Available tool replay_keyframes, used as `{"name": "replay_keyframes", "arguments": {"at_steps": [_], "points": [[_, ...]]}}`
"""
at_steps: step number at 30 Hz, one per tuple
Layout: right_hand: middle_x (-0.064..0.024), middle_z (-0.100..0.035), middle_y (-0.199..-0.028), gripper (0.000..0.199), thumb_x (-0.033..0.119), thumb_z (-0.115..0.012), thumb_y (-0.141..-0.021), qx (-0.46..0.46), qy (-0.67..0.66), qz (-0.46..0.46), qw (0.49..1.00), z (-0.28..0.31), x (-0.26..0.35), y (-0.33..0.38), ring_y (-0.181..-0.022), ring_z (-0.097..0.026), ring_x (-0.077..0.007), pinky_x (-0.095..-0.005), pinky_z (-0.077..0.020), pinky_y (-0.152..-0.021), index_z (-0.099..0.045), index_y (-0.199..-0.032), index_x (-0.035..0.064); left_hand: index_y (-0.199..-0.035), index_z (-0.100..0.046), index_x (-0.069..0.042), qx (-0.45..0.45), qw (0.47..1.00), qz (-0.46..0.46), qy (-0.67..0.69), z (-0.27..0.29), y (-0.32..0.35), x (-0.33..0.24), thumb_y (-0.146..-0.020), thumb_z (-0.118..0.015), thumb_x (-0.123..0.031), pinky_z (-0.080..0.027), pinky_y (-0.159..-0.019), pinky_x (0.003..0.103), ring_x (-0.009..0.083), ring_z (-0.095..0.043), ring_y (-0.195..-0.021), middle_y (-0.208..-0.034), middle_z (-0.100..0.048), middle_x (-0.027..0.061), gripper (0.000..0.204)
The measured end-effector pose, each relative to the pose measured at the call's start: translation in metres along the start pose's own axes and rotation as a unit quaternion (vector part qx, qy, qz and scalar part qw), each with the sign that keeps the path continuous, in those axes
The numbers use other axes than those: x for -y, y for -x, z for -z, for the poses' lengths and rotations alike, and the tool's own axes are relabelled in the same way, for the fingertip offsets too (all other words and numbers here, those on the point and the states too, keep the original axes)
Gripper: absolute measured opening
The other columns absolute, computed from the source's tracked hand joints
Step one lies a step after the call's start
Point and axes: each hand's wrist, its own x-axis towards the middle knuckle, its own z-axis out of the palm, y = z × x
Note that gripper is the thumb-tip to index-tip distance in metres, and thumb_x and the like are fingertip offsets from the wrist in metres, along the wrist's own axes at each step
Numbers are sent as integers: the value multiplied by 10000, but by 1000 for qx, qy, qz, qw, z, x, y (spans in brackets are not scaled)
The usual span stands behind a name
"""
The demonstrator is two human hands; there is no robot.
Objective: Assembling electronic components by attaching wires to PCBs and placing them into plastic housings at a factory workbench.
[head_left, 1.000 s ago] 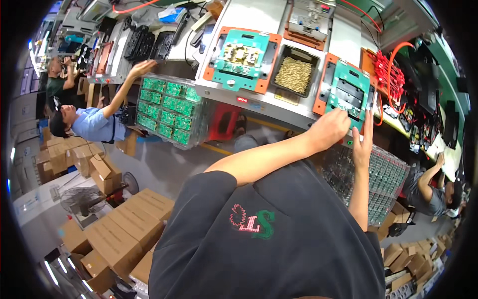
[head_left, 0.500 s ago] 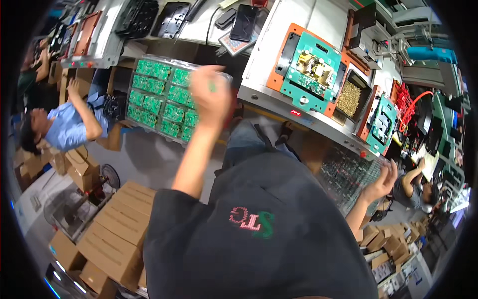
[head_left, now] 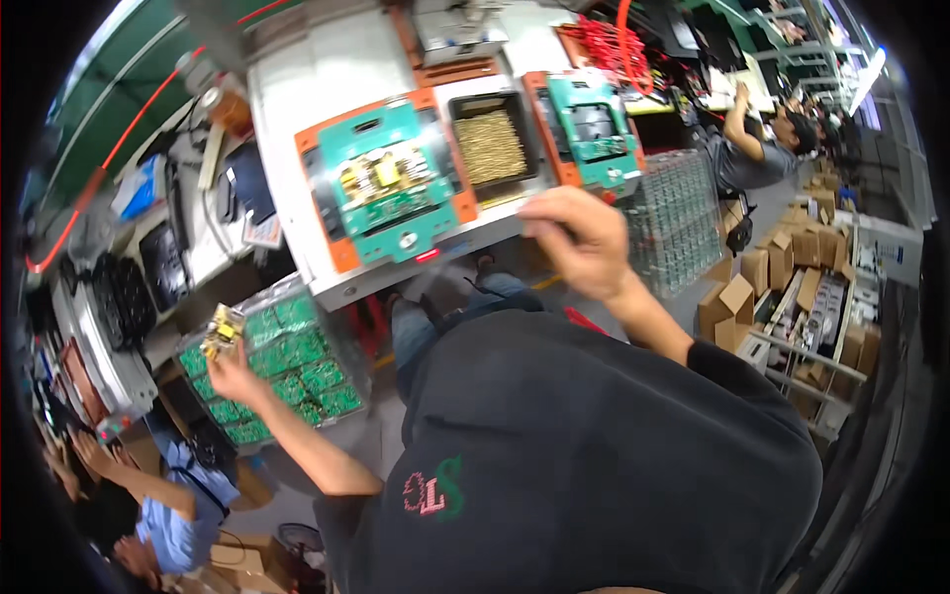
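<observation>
My left hand (head_left: 234,374) is closed on a small circuit board (head_left: 223,332) with a yellow component, held up over a tray of green circuit boards (head_left: 265,325). My right hand (head_left: 584,246) hovers at the bench's front edge, near a black bin (head_left: 534,170) of small brass-coloured pieces (head_left: 490,146). Its fingers are curled in; whether anything small sits between them is hidden. On the bench, a green fixture plate (head_left: 371,238) on an orange base holds a populated board (head_left: 388,176) with yellow parts. A second green fixture (head_left: 594,124) stands right of the bin.
Stacked clear trays of boards (head_left: 678,218) stand right of the bench. A bundle of red wires (head_left: 599,49) lies behind the second fixture. Co-workers sit at lower left (head_left: 178,505) and upper right (head_left: 757,148). Cardboard boxes (head_left: 732,307) fill the far right.
The view has swung, shifting the bench leftward. My left hand, blurred over the tray before, now holds a circuit board. My right hand has moved from beside the stacked trays to near the bin.
</observation>
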Motion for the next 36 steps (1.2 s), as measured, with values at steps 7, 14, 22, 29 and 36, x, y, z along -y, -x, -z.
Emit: {"name": "replay_keyframes", "arguments": {"at_steps": [7,14,22,29,36], "points": [[-108,-598,-1206,518,118,-856,-758,29,50,138,989,59,-54,-24,-1074,-591,-280,-376,-514,-917,-684,-1244,65,-1345,-516,67,373,899,141,179,-285,266,-212,-1024,-491,-37,-602,-941,376,219,-688,-1083,-1184,-676,155,339],[-134,-613,-1122,414,127,-816,-790,15,95,72,993,159,-215,-36,-1023,-627,-312,-392,-514,-899,-680,-1170,32,-1370,-551,-18,366,852,-358,-106,-433,320,-165,-899,-709,-32,-498,-976,408,314,-623,-1119,-1226,-628,172,497],[-132,-599,-1103,374,160,-790,-825,87,75,48,992,159,-255,-38,-1066,-584,-341,-430,-480,-941,-673,-1159,36,-1168,-696,-23,339,794,-460,-205,-459,342,-138,-856,-755,-43,-508,-917,428,322,-632,-1065,-1132,-674,111,318],[-133,-637,-1136,307,144,-771,-846,-32,146,92,984,158,-222,-32,-994,-618,-328,-432,-513,-871,-691,-1118,25,-1162,-694,-40,335,784,-457,-254,-453,340,-150,-871,-748,-104,-477,-979,451,339,-618,-1131,-1164,-672,120,302],[-224,-648,-689,358,273,-620,-953,151,21,-174,973,64,-181,82,-658,-662,-421,-498,-530,-638,-701,-716,17,-1160,-713,-7,189,864,-414,-215,-340,270,-187,-904,-698,8,-537,-885,348,261,-670,-1063,-1204,-694,151,256]]}}
